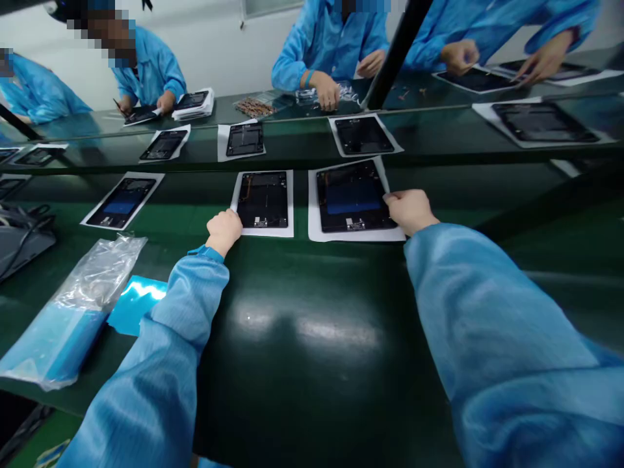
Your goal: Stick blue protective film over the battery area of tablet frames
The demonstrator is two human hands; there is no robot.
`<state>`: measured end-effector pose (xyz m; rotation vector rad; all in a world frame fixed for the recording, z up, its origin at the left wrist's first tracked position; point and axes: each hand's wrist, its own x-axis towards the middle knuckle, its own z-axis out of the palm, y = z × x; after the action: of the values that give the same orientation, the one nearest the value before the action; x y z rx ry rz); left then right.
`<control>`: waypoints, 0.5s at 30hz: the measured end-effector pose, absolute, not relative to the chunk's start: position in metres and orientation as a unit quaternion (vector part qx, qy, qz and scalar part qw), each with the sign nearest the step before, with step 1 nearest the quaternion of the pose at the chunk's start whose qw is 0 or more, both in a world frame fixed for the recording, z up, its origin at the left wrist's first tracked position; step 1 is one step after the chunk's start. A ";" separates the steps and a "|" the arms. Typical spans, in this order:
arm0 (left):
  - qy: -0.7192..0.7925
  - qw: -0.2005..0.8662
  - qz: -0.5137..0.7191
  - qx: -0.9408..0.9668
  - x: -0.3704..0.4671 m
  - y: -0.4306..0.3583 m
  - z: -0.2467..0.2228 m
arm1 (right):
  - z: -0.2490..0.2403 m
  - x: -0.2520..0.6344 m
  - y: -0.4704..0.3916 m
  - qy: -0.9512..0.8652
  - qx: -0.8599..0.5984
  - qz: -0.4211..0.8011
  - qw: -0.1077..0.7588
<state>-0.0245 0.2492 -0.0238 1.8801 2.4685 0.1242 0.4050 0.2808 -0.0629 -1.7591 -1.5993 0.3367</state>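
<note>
Green workbench [302, 403], filling most of the lower view, glossy, with two light reflections near the middle. Blue sleeves [487, 305] reaching in from both bottom corners. Behind, long dark green shelf [292, 143], with more dark panels [364, 135] on white paper along it. Beyond that, co-workers in blue smocks [331, 45], hands over parts. At left on bench, clear bag [78, 318], blue contents in lower part.

Front and centre, right white sheet [313, 224] under right panel [353, 195]: black, tablet-shaped, blue block across middle, small parts at lower edge. Just beside, to its left, left white sheet [290, 208] under left panel [263, 201]: black, orange strip at upper left. Farther left, third panel [123, 203], also on white paper. Blue film [139, 302] lying flat beside bag, partly behind left sleeve.

Right hand [412, 211]: narrow, thumb and fingers pinching right panel at right edge. Left hand [224, 231]: narrow, fingers curled, seemingly pinching left white sheet at lower left edge; contact with left panel itself too small to tell. Smallest: pile of copper-coloured bits [255, 107] near a co-worker, past shelf.
</note>
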 end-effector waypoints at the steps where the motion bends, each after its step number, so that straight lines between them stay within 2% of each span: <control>1: 0.792 0.020 0.037 0.609 -0.026 0.251 -0.024 | -0.064 0.405 0.284 -0.598 -0.709 0.142 0.346; 5: 0.790 0.025 0.048 0.610 -0.030 0.252 -0.021 | -0.061 0.397 0.282 -0.537 -0.766 0.173 0.307; 9: 0.805 0.040 0.090 0.585 -0.034 0.251 -0.014 | -0.042 0.367 0.261 -0.539 -0.746 0.178 0.348; 12: 0.811 0.070 0.132 0.566 -0.035 0.252 -0.003 | -0.031 0.320 0.230 -0.543 -0.658 0.311 0.419; 15: 0.806 0.108 0.180 0.554 -0.037 0.250 0.011 | -0.029 0.260 0.195 -0.544 -0.584 0.449 0.402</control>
<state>-0.0370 0.2502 0.0105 1.6297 2.3714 0.5302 0.2598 0.1948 -0.0285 -1.4760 -1.3737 1.1353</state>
